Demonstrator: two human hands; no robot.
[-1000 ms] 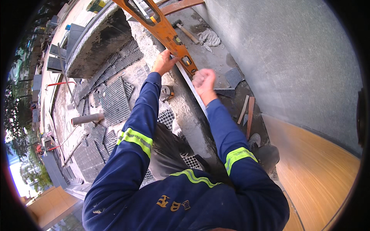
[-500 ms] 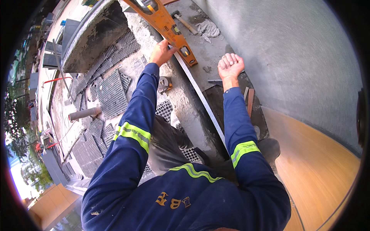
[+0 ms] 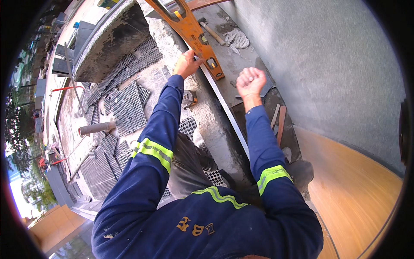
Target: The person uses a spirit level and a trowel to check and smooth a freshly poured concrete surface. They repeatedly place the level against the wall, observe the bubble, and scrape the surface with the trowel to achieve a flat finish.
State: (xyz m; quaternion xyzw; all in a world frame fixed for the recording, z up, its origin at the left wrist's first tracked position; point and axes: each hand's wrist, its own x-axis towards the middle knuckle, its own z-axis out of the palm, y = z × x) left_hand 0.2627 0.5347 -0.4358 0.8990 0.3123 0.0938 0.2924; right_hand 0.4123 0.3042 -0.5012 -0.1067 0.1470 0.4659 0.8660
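Observation:
An orange spirit level [image 3: 189, 32] lies slantwise at the top, along the rough concrete kerb [image 3: 217, 125]. A long pale metal strip [image 3: 225, 105] runs out from beneath its near end, down toward my right forearm. My left hand [image 3: 186, 64] is closed at the strip's far part, thumb and fingers pinching it close beside the level. To the right of the strip, my right hand [image 3: 251, 83] is raised in a fist with nothing visible in it. A tape measure [image 3: 189, 99] sits on the kerb just below my left hand.
A hammer [image 3: 212, 33] and a crumpled pale sheet [image 3: 236, 39] lie beyond the level. Black plastic grid panels [image 3: 128, 108] and a grey pipe [image 3: 95, 128] cover the ground at left. A grey wall [image 3: 327, 64] and curved wooden panel [image 3: 345, 172] bound the right side.
My right fist has moved slightly left, closer to the strip, and turned. My left hand stays by the level; it and the scene sit a little lower and further right in view.

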